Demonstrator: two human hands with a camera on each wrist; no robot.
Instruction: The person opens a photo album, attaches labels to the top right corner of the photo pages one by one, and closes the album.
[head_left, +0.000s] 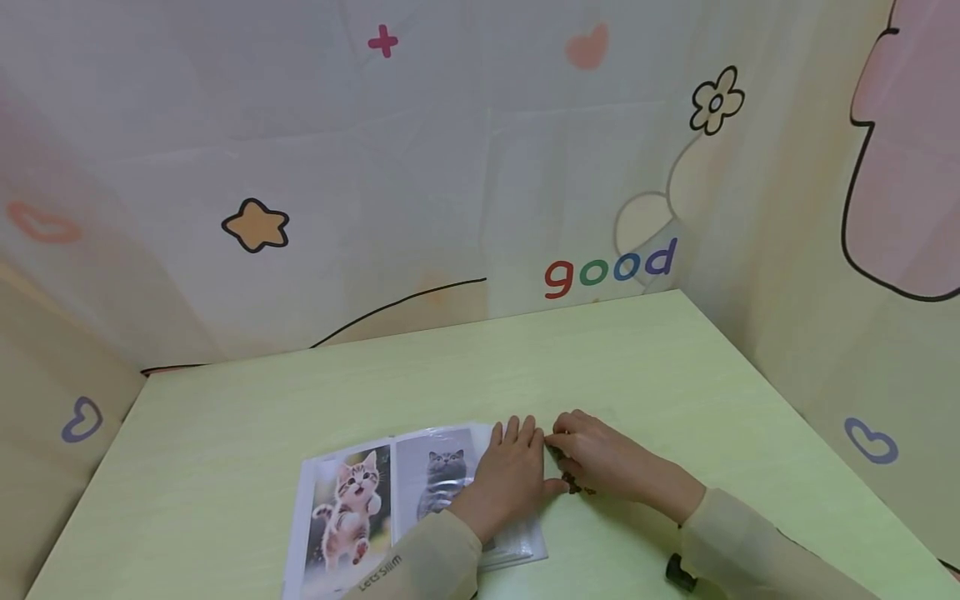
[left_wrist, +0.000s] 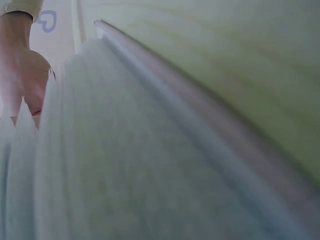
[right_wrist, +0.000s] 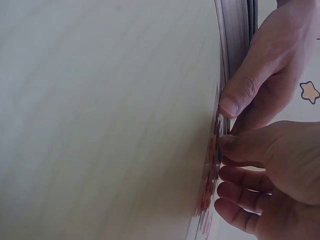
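Two cat photos [head_left: 348, 508] in the head view fill the album [head_left: 301, 525] between the surface's [head_left: 300, 400] side edges, left hand [head_left: 510, 479] flat on it. Left wrist: blurred pages [left_wrist: 115, 140]. Right wrist: the right hand [right_wrist: 295, 170] pinches a patterned sheet [right_wrist: 206, 192], apparently not yet inside.

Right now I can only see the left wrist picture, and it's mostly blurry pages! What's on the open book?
Observer: From the head view, the book shows cats: a striped kitten picture beside a grey cat picture.
Operator: Ooh, cats! What's the left hand doing?
Observer: The left hand lies over the right side of the book, fingers outstretched.
Operator: And has the right hand got something?
Observer: Yes. In the right wrist view, the right hand pinches a thin sheet with reddish marks at the book's edge; I can't tell what the marks show.
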